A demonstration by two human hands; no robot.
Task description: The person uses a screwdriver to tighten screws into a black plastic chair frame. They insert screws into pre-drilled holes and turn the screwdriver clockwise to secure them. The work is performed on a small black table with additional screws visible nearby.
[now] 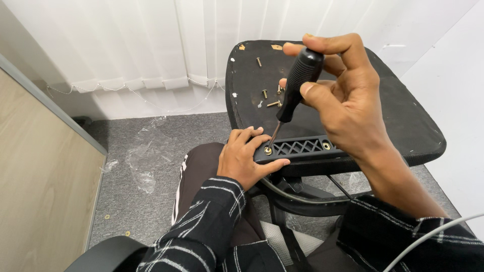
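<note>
The right hand (348,95) is gripping the ribbed black handle of a screwdriver (296,85), fingers curled around the top and thumb pressing against its side, so the tool is leaning slightly with its handle up and to the right. Its thin metal shaft is running down and to the left, and the tip is sitting in a brass-coloured screw (268,150) at the left end of a black plastic bracket (297,149) with a row of triangular cut-outs. A second brass screw (326,146) is showing at the bracket's right end. The bracket is lying along the near edge of the upturned black chair seat (393,121), whose flat underside is facing the camera. The left hand (244,156) is clasping the left end of the bracket, fingers bent over its top edge just beside the screwdriver tip and thumb stretching along its lower edge, pressing it against the seat. Several loose brass bolts (269,95) are lying on the seat underside, farther from the person, well apart from the bracket. Both arms are wearing dark sleeves with white check lines. Below the seat, the black chair mechanism and a grey cable are showing. On the grey carpet (151,211) to the left, a crumpled clear plastic bag (143,161) is lying near a wooden panel (40,191), with white vertical blinds (151,40) hanging behind.
</note>
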